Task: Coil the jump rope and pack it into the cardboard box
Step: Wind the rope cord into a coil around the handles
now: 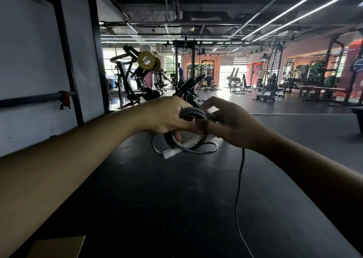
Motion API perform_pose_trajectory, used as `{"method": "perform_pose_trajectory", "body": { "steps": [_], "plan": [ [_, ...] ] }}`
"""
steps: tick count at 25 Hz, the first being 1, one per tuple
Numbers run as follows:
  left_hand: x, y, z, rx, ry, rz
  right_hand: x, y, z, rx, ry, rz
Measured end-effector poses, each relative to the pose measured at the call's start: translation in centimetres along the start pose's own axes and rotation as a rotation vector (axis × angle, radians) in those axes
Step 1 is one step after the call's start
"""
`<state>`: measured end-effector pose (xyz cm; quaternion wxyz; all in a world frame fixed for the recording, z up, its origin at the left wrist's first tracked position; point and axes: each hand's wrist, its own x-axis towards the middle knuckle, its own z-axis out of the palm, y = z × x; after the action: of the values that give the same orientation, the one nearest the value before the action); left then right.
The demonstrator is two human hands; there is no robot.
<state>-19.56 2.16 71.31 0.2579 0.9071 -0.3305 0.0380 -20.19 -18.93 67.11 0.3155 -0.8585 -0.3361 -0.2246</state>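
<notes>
I hold a grey jump rope (193, 148) in several loops out in front of me, above the dark floor. My left hand (167, 118) grips the bundle of loops from above. A white handle (176, 149) hangs at the bottom of the coil. My right hand (229, 124) pinches the rope beside the coil, fingers curled around a strand. A loose tail of rope (238, 189) drops from my right hand and trails off the bottom of the view. A corner of the cardboard box (57, 246) shows at the lower left.
Dark rubber gym floor (157, 198) lies below my arms. A white wall with a black rack upright (66, 61) and a red-clipped bar (64, 99) stands at left. Weight machines (141, 75) and benches fill the far room.
</notes>
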Motion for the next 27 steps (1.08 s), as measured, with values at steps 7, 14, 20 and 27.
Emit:
{"method": "perform_pose_trajectory", "body": {
  "steps": [7,14,20,27],
  "plan": [
    [-0.2,-0.3,0.6,-0.205,0.415,0.020,-2.0,1.2,-0.1,0.176,0.288,0.117],
    [2.1,2.3,5.4,-0.881,0.910,-0.241,-0.9,-1.0,4.5,0.680,0.277,0.354],
    [3.2,2.5,7.9,-0.820,1.003,-0.435,0.6,-2.5,6.0,0.852,0.454,0.345],
    [1.2,-0.4,8.6,-0.812,0.700,-0.334,0.1,-1.4,5.2,0.702,0.348,0.424]
  ]
}}
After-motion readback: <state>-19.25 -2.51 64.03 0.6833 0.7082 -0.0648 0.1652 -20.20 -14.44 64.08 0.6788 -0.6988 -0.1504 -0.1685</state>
